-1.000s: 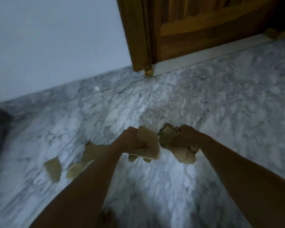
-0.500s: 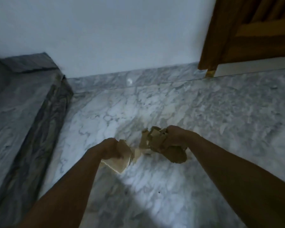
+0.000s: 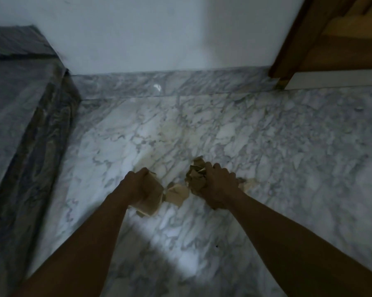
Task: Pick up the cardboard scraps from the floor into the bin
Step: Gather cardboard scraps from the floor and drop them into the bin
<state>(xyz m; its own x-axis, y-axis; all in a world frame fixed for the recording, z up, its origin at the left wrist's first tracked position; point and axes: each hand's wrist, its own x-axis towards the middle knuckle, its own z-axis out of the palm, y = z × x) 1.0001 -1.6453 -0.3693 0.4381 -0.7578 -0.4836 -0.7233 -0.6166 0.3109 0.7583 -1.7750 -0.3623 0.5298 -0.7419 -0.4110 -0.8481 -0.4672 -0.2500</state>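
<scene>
1. Left grip (image 3: 137, 185): fingers curled tight round flat cardboard pieces (image 3: 149, 203). The pieces stick out below and to the right of the fist.
2. Right grip (image 3: 219, 187): fingers curled round a crumpled cardboard wad (image 3: 196, 179). The wad bulges out on the fist's left side, jagged tips pointing up.
3. Both fists are side by side with a gap between them, low over the marble floor (image 3: 277, 146). Both bare forearms come in from the bottom edge.
4. Loose scrap (image 3: 176, 195): pale, in the gap between the fists, just beside the flat cardboard pieces. Cannot tell if it lies on the floor or hangs from a grip.
5. Small pale bit (image 3: 248, 184): just right of the right grip, partly hidden by the hand. Looks like cardboard, too blurry to tell if it is held or on the floor.
6. The floor is white-grey veined marble, with a bright light patch between the forearms near bottom centre.
7. Far side: white wall (image 3: 137, 35) with a marble skirting (image 3: 180, 84) along its foot.
8. Top right: wooden door (image 3: 341, 39), its bottom corner down at floor level.
9. Left: dark grey stone ledge (image 3: 20, 125), raised above the floor and running back to the wall.
10. Dim light, slight blur throughout.
</scene>
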